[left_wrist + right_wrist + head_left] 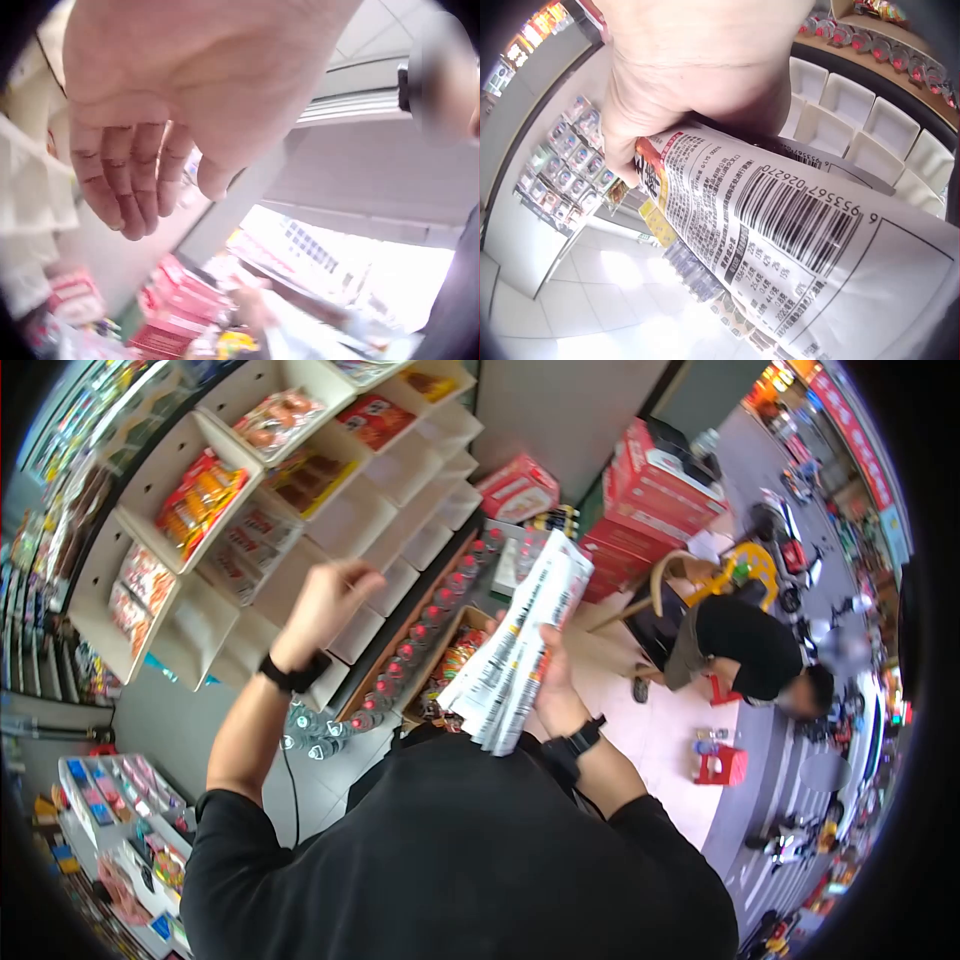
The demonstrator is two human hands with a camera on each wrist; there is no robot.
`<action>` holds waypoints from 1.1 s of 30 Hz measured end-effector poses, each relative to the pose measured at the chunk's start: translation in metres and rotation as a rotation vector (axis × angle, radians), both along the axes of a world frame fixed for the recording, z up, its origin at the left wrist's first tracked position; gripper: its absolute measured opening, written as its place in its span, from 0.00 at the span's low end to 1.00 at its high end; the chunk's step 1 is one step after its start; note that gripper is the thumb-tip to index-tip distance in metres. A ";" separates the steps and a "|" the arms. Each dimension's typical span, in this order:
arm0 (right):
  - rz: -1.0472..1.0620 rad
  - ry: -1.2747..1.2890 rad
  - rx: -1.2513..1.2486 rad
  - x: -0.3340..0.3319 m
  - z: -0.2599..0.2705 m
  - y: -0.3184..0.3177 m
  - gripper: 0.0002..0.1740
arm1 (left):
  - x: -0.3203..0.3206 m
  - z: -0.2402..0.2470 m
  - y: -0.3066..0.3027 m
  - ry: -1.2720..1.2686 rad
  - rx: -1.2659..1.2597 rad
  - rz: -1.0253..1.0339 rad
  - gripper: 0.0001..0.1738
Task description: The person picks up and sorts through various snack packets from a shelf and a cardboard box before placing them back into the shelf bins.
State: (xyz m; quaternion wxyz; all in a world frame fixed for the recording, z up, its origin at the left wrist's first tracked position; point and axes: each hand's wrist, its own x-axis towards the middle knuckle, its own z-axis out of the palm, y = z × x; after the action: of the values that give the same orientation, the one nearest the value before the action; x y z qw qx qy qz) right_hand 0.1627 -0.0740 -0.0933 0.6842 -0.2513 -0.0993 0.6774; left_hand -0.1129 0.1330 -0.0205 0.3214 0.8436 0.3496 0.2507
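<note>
White printed snack packets (520, 640), several in a stack with barcodes showing, are gripped in my right hand (555, 680) in front of my chest. The right wrist view shows one packet (795, 232) close up, its barcode outward, with the right thumb (622, 161) along its edge. My left hand (325, 610) is raised in front of the white tiered bins (385, 520) and holds nothing. In the left wrist view its palm and loosely bent fingers (135, 176) hang free of any object.
Upper-left bins contain orange packs (205, 500) and other bagged snacks (280, 418). Bottles with red caps (408, 650) line the shelf's foot, beside a box of colourful packets (462, 650). Red cartons (660, 485) are stacked ahead. A bending person (750, 640) is at the right.
</note>
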 end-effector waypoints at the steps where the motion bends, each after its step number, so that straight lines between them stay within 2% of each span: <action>1: 0.009 0.056 -0.010 0.001 -0.004 0.001 0.50 | 0.021 0.008 -0.034 0.008 -0.211 -0.044 0.16; 2: -0.003 0.052 -0.015 0.000 -0.003 0.002 0.50 | 0.039 0.012 -0.061 -0.050 -0.300 -0.114 0.16; 5: -0.034 0.015 0.021 -0.003 0.010 0.004 0.52 | 0.077 0.022 -0.102 0.029 -0.311 -0.236 0.16; 9: -0.017 0.001 0.077 0.000 0.019 0.002 0.50 | 0.095 0.022 -0.119 0.075 -0.372 -0.164 0.19; 11: -0.035 0.008 0.096 0.003 0.018 0.000 0.49 | 0.096 0.016 -0.123 -0.031 -0.187 -0.186 0.19; 13: -0.018 -0.013 0.103 0.005 0.021 -0.001 0.49 | 0.100 0.011 -0.127 -0.084 -0.137 -0.200 0.18; 15: -0.034 -0.020 0.099 0.008 0.019 -0.002 0.47 | 0.103 0.009 -0.128 -0.039 -0.252 -0.168 0.16; 16: -0.015 -0.012 0.064 0.011 0.013 -0.002 0.46 | 0.105 0.008 -0.129 -0.025 -0.411 -0.106 0.13; 17: 0.004 -0.004 0.026 0.014 0.004 -0.003 0.45 | 0.106 0.010 -0.129 -0.025 -0.409 -0.112 0.13; 18: -0.023 0.087 -0.004 0.015 -0.002 -0.002 0.40 | 0.106 0.013 -0.129 -0.030 -0.405 -0.121 0.12; 21: -0.067 0.054 -0.085 0.018 -0.012 -0.009 0.39 | 0.104 0.010 -0.126 -0.051 -0.397 -0.143 0.09; 23: -0.080 0.040 -0.090 0.018 -0.008 -0.011 0.40 | 0.102 0.004 -0.124 -0.183 -0.468 -0.081 0.09; 28: -0.099 0.031 -0.099 0.016 0.005 -0.011 0.40 | 0.098 -0.004 -0.125 -0.269 -0.635 -0.075 0.08; 30: -0.063 0.065 -0.061 0.017 0.002 -0.010 0.41 | 0.095 -0.007 -0.124 -0.496 -0.688 -0.001 0.08; 31: -0.063 0.067 -0.061 0.018 -0.001 -0.010 0.41 | 0.094 -0.006 -0.123 -0.494 -0.688 -0.001 0.08; 33: -0.054 -0.017 -0.032 0.017 -0.008 -0.007 0.44 | 0.084 0.004 -0.117 -0.576 -0.842 0.097 0.10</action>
State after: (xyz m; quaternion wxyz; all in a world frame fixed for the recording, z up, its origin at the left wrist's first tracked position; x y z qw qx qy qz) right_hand 0.1799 -0.0810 -0.1009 0.6973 -0.2706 -0.0870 0.6580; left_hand -0.0293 0.0160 -0.0162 0.7047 0.5202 0.3564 0.3252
